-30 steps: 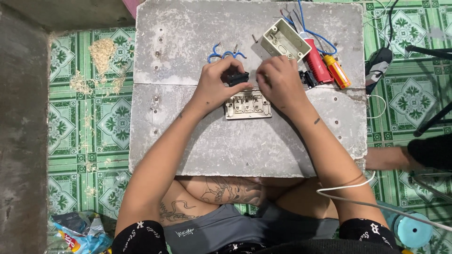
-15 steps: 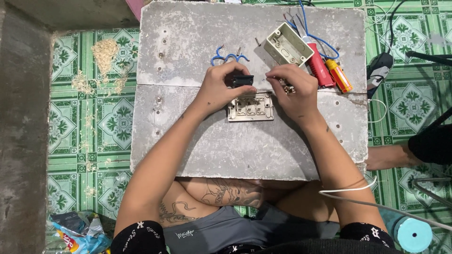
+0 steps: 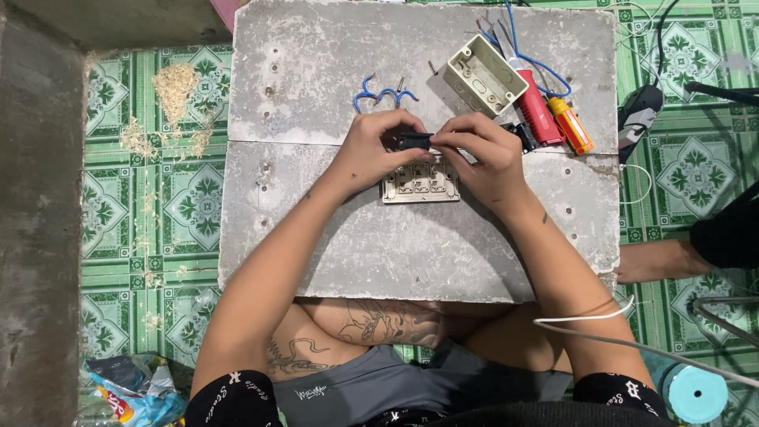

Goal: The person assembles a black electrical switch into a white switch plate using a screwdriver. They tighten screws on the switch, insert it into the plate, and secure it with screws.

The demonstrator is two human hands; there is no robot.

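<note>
Centrally, left hand (image 3: 371, 150) and right hand (image 3: 482, 154) both pinch small black part (image 3: 414, 141), fingers closed on its ends. Part held just above beige switch plate (image 3: 421, 183) lying on grey counter (image 3: 332, 229). Beige junction box (image 3: 484, 75), red screwdriver (image 3: 538, 111), blue wire (image 3: 379, 95) near.

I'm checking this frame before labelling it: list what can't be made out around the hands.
- Small black part, head view: mostly covered by left hand and right hand fingers.
- Switch plate: top edge hidden under both hands.
- Blue wire: cut off by the top edge.
</note>
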